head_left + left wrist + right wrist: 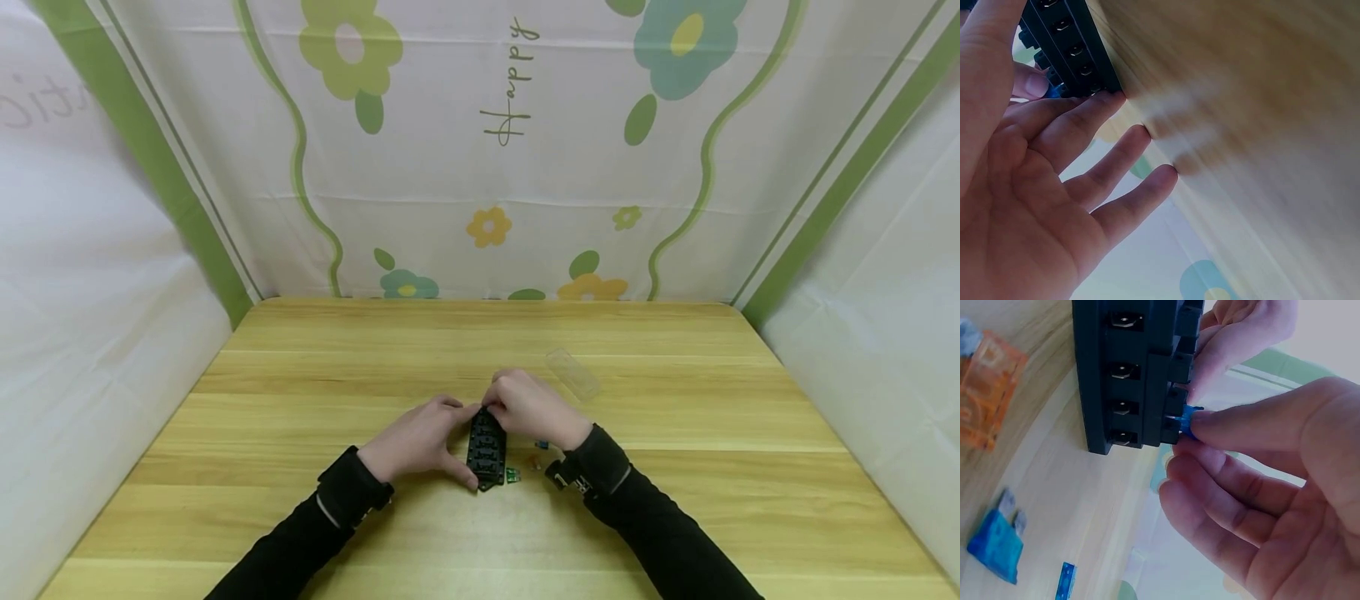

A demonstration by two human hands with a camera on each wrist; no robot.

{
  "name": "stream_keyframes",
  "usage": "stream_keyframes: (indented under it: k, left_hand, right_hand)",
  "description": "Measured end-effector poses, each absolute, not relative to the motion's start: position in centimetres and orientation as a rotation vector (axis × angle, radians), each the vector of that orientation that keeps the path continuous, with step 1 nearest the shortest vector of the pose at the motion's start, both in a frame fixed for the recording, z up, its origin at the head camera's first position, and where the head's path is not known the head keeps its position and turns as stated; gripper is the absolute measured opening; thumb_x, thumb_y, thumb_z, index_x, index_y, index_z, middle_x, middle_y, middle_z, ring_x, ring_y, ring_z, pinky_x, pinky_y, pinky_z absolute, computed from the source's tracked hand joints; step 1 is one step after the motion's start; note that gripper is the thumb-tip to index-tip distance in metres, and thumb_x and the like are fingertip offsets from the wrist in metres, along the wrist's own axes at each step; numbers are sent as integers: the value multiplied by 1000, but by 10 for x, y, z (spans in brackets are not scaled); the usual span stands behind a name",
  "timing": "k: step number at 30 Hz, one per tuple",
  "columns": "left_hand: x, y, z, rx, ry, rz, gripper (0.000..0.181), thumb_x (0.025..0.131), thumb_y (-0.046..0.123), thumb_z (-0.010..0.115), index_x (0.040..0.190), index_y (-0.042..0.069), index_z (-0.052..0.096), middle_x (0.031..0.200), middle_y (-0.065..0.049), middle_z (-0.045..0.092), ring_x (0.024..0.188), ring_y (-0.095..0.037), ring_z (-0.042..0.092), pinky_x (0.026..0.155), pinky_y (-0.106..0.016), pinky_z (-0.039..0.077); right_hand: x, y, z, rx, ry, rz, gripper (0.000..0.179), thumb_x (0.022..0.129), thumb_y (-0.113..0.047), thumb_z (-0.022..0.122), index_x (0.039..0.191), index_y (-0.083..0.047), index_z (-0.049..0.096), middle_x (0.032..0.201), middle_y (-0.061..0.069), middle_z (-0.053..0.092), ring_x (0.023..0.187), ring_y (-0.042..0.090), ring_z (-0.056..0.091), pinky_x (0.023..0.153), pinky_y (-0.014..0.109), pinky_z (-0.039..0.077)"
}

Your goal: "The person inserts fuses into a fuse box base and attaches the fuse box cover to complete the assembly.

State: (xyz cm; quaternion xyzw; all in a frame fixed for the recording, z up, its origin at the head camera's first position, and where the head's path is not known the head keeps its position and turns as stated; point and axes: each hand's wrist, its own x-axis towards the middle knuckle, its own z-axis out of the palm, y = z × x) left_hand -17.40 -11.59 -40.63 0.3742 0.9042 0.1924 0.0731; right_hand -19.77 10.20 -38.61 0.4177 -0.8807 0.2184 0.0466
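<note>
Centrally, one black fuse block (487,450) on table (480,550), sockets up, long axis running away; left hand (418,439) grips its ends. Right hand (536,408) pinches one blue fuse (1187,419); loose: two blue fuses (997,546), one orange fuse (988,394), perhaps one green fuse (512,475).

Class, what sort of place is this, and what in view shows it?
Probably a screened-off tabletop workspace. Wrinkled, printed sheets surround a wood-grain table on the three visible sides, and small parts are out for handwork: a black socketed block and an orange fuse-like piece.
</note>
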Motion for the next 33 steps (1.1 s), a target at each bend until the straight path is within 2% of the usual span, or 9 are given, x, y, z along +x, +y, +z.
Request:
stream_keyframes:
  k: [9,18,26,33]
  left_hand:
    - [-174,-118,-406,1135,2716,571,108,65,63,82,150,9,42,131,-8,60,125,-28,48,99,-38,43]
    - [-176,-117,-409,1147,2718,564,109,65,66,80,150,9,42,130,-7,60,125,-27,48,99,-38,43]
    - [-175,-117,-409,1146,2720,550,108,66,65,80,150,8,42,132,-9,59,126,-28,48,99,-38,43]
    - [-175,-117,-408,1148,2715,543,108,67,66,79,149,6,42,130,-10,60,125,-28,49,98,-38,44]
  right_hand:
    - [-197,99,-390,1272,-2659,584,14,87,2,72,89,-10,79,76,-5,58,68,7,53,61,20,45]
    - [-192,95,-386,1244,-2682,532,13,87,3,71,84,-8,77,72,-4,49,61,9,45,55,23,40]
    - [-190,92,-388,1245,-2635,485,21,85,9,68,76,-9,73,69,-4,44,58,10,39,53,22,32]
    - [-193,92,-394,1254,-2633,547,21,83,11,68,76,-8,73,68,-5,44,59,10,40,55,22,32]
